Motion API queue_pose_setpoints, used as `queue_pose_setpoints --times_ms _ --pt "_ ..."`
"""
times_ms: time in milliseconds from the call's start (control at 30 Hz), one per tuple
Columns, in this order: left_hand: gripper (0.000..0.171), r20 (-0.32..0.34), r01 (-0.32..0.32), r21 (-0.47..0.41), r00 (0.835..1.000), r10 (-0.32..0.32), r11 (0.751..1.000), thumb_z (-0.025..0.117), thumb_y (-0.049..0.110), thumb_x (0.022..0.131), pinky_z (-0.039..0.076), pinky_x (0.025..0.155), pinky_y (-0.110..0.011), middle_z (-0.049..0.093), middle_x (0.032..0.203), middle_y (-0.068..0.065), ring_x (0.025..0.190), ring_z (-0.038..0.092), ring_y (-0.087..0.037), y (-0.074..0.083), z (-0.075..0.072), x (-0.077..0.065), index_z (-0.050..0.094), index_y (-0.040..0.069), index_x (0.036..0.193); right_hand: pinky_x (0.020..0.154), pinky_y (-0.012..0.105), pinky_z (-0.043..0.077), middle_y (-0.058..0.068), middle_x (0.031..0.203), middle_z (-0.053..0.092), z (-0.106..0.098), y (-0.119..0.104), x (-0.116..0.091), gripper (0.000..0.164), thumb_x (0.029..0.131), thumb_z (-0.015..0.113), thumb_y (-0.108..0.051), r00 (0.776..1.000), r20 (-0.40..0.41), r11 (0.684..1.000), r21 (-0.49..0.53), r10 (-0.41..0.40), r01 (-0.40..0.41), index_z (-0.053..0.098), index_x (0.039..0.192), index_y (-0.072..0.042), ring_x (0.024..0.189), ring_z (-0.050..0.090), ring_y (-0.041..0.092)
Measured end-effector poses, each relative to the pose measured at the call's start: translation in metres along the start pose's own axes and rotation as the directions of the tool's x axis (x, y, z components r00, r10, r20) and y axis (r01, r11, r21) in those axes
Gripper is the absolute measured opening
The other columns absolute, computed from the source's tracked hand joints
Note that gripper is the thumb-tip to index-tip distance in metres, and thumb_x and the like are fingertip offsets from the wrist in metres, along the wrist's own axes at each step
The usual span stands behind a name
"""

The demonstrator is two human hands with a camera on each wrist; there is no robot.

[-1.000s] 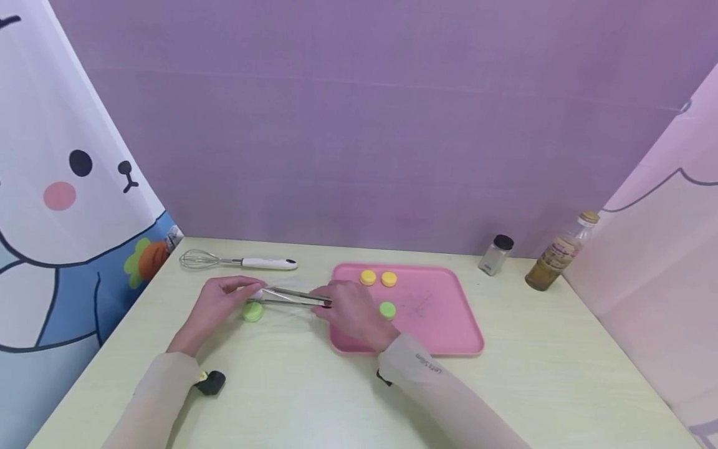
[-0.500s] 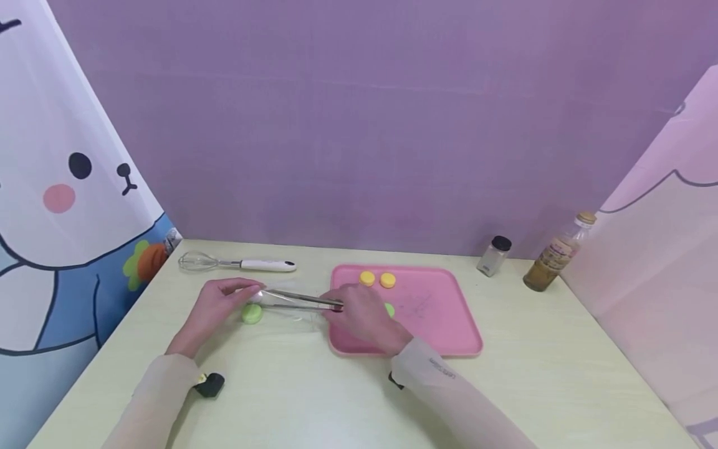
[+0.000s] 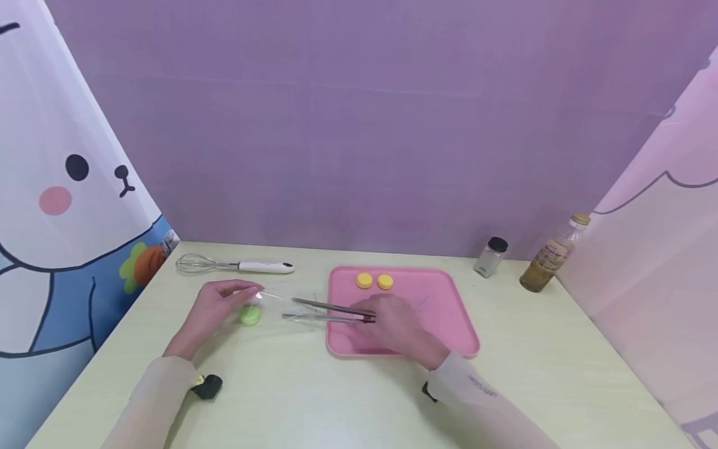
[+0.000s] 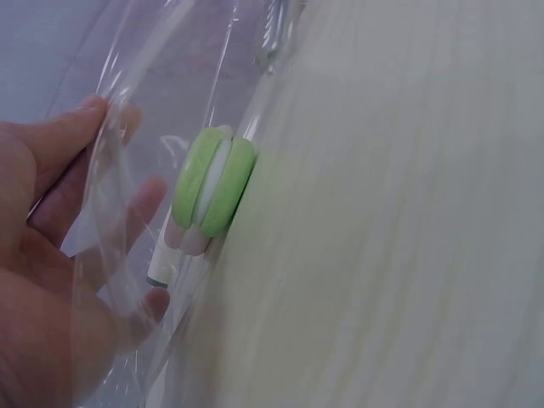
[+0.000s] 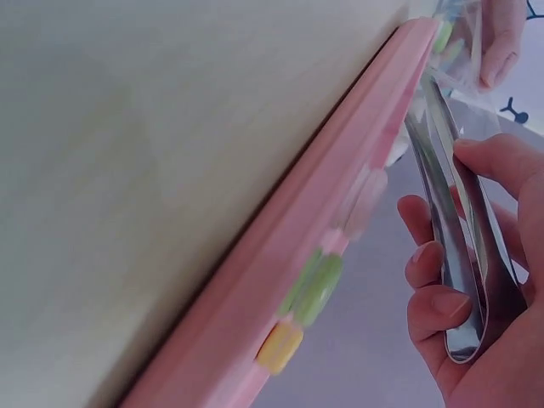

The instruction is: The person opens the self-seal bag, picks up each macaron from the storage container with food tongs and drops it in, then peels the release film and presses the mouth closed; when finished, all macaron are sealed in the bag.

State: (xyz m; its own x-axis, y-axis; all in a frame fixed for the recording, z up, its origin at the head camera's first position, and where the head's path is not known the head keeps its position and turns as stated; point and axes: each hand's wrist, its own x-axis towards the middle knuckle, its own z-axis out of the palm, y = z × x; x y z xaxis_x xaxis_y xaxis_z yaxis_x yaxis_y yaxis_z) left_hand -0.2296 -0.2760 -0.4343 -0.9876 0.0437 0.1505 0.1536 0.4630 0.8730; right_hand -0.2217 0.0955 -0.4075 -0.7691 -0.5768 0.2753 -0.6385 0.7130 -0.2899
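My left hand (image 3: 215, 305) pinches the edge of a clear plastic bag (image 4: 115, 76). A green macaron (image 4: 212, 183) shows through the film, with a pale pink macaron (image 4: 197, 241) partly behind it. My right hand (image 3: 395, 321) grips a pair of metal tongs (image 5: 459, 229), fingers on one arm and thumb on the other. The tong tips point left, spread apart with nothing between them, and overlap the bag's right end in the head view. Under the right hand lies a pink tray (image 3: 449, 340). It bears two yellow macarons (image 3: 364, 280), a green macaron (image 5: 314, 285) and a pink macaron (image 5: 365, 204).
A whisk (image 3: 263, 267) with a white handle lies behind the left hand. At the back right stand a small glass jar (image 3: 490, 258) with a black lid and a corked bottle (image 3: 551, 257) of brown liquid. A purple backdrop rises behind the table.
My right hand has drawn the tongs rightward, away from the left fingertips and over the tray, and their tips have spread wider. The left hand keeps its place on the bag.
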Motion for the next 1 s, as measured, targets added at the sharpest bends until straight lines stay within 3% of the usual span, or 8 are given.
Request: queue_pose_setpoints --times_ms 367,567,833,1000 --pt "0.035 0.004 0.004 -0.019 1.000 -0.004 1.000 0.068 0.035 0.099 0.036 0.107 -0.050 0.072 0.119 -0.010 0.125 0.055 -0.031 0.000 0.000 0.001 0.075 0.006 0.117 0.072 0.026 0.052 -0.014 0.093 0.073 -0.032 0.022 -0.050 0.029 0.084 0.083 -0.029 0.994 -0.090 0.998 0.003 0.061 -0.061 0.078 0.113 -0.024 0.080 0.061 0.007" --pt "0.035 -0.002 -0.003 -0.013 1.000 0.003 1.000 0.068 0.035 0.099 0.037 0.105 -0.046 0.073 0.118 -0.007 0.123 0.056 -0.027 -0.001 0.002 0.002 0.076 0.006 0.117 0.063 0.024 0.051 -0.006 0.092 0.075 -0.048 0.042 -0.083 0.032 0.080 0.085 -0.021 0.982 -0.174 0.996 0.066 0.072 -0.061 0.079 0.112 -0.020 0.074 0.061 0.007" --pt "0.036 -0.002 0.011 -0.017 1.000 -0.011 1.000 0.068 0.036 0.099 0.036 0.106 -0.047 0.072 0.119 -0.008 0.125 0.055 -0.029 0.000 0.000 -0.001 0.076 0.006 0.117 0.064 0.027 0.053 -0.011 0.094 0.075 -0.061 0.064 -0.124 0.033 0.076 0.088 -0.020 0.942 -0.334 0.999 -0.041 -0.019 0.006 0.080 0.107 -0.019 0.074 0.064 0.004" --pt "0.038 0.010 0.018 -0.029 1.000 -0.018 0.999 0.067 0.037 0.099 0.035 0.107 -0.049 0.072 0.121 -0.009 0.126 0.053 -0.030 0.001 0.000 -0.003 0.075 0.006 0.118 0.062 0.022 0.050 -0.013 0.085 0.072 -0.065 0.072 -0.144 0.035 0.071 0.089 -0.017 0.923 -0.381 0.996 -0.090 -0.048 0.015 0.080 0.105 -0.019 0.071 0.063 0.003"
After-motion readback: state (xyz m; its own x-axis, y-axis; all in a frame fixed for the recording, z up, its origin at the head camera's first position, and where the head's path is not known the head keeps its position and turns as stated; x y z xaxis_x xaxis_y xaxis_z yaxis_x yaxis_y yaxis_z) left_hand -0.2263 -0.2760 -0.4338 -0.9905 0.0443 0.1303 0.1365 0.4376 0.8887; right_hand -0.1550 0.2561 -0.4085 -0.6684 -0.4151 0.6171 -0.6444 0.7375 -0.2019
